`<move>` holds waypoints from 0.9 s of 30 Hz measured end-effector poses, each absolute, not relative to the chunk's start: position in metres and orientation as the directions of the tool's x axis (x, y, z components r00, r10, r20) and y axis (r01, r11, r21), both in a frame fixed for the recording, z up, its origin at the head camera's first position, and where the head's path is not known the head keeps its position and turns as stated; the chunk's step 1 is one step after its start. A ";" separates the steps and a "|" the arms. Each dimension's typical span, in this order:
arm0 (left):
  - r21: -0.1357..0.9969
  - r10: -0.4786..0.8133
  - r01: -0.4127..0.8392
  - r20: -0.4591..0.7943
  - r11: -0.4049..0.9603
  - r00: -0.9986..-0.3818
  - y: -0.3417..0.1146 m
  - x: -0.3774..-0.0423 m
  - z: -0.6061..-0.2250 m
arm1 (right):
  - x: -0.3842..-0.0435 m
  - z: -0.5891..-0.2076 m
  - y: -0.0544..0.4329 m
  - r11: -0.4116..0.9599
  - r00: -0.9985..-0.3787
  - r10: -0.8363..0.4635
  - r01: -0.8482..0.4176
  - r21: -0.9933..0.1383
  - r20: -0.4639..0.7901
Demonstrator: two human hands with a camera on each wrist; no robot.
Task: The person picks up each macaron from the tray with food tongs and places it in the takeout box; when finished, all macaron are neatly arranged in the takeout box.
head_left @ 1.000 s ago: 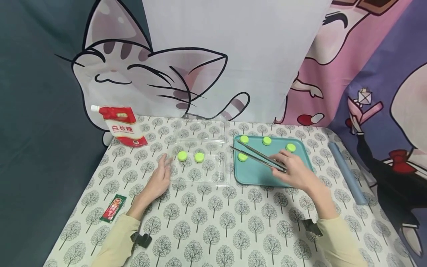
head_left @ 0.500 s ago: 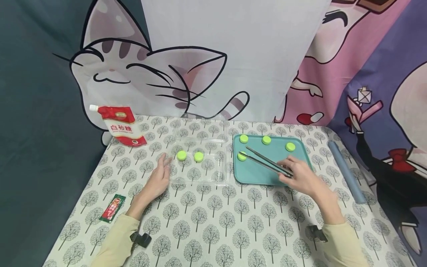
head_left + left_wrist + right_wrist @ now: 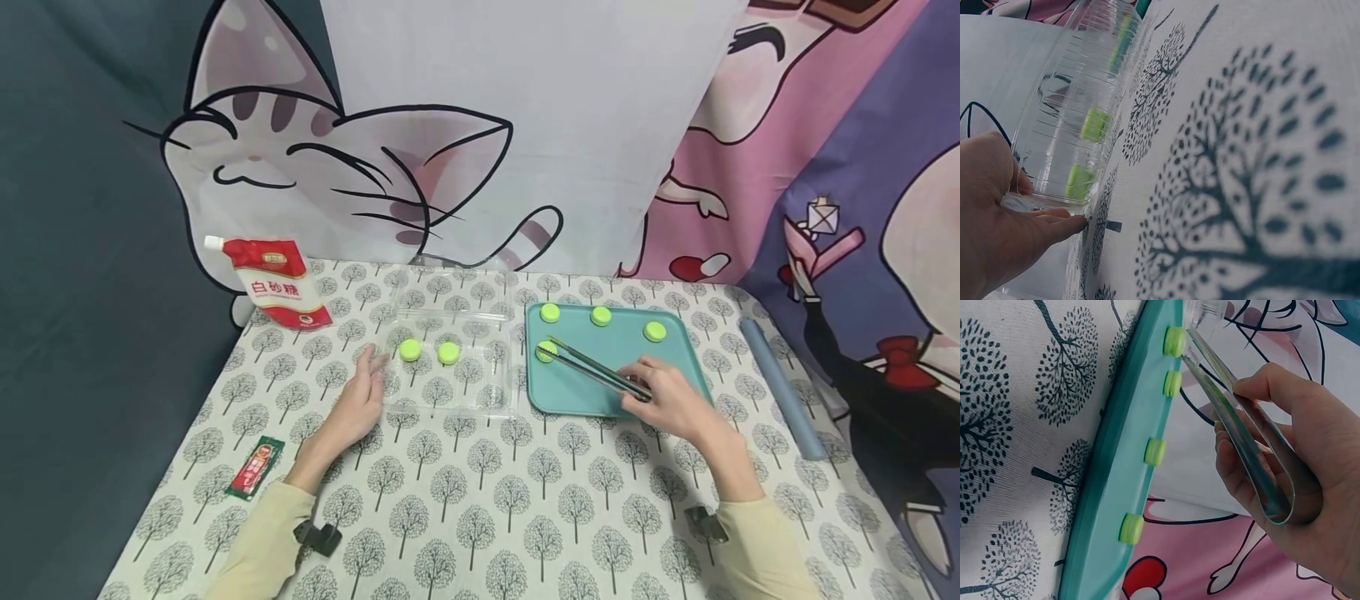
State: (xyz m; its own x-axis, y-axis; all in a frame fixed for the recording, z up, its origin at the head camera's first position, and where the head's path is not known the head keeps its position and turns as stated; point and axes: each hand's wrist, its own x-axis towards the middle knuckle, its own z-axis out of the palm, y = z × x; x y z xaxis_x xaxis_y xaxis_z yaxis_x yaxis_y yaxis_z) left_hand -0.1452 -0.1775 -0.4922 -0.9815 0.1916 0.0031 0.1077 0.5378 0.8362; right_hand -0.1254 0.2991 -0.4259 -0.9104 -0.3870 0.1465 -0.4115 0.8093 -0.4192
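Observation:
My right hand (image 3: 663, 398) holds metal tongs (image 3: 1241, 437), thumb on one arm and fingers on the other. In the head view their tips are at the near-left green macaron (image 3: 547, 351) on the teal tray (image 3: 585, 396); whether they touch it I cannot tell. Three more macarons, including one at the right (image 3: 655, 332), lie along the tray's far side. My left hand (image 3: 358, 398) touches the left end of a clear plastic box (image 3: 1054, 125) with fairly straight fingers. Two green macarons, one being the left one (image 3: 410, 350), lie inside it.
The box's clear lid (image 3: 453, 292) lies folded back behind it. A red and white sugar pouch (image 3: 273, 285) stands at the back left, with a small red and green packet (image 3: 255, 468) nearer. Right of the tray lies a blue-grey rod (image 3: 782, 390).
My right hand has shifted right and brought the tongs' tips from the tray's left edge to the near-left macaron. The tips have drawn closer together. My left hand has stayed at the box.

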 end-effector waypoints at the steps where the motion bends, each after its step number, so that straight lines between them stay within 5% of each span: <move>1: 0.836 0.190 0.108 0.005 0.538 -0.982 -0.177 -0.145 -0.492 | -0.125 -0.426 0.299 0.810 -0.912 -0.384 -0.407 -0.422 0.144; 27: 0.849 0.196 0.089 -0.017 0.522 -0.981 -0.179 -0.145 -0.493 | -0.125 -0.418 0.300 0.810 -0.909 -0.387 -0.416 -0.413 0.157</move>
State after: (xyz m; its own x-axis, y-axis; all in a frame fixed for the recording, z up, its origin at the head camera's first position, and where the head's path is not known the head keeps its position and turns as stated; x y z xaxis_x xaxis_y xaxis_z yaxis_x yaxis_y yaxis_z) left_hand -0.1449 -0.1788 -0.4927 -0.9806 0.1955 -0.0173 0.0890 0.5215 0.8486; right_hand -0.1245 0.2996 -0.4179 -0.9087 -0.3868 0.1571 -0.4162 0.8101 -0.4130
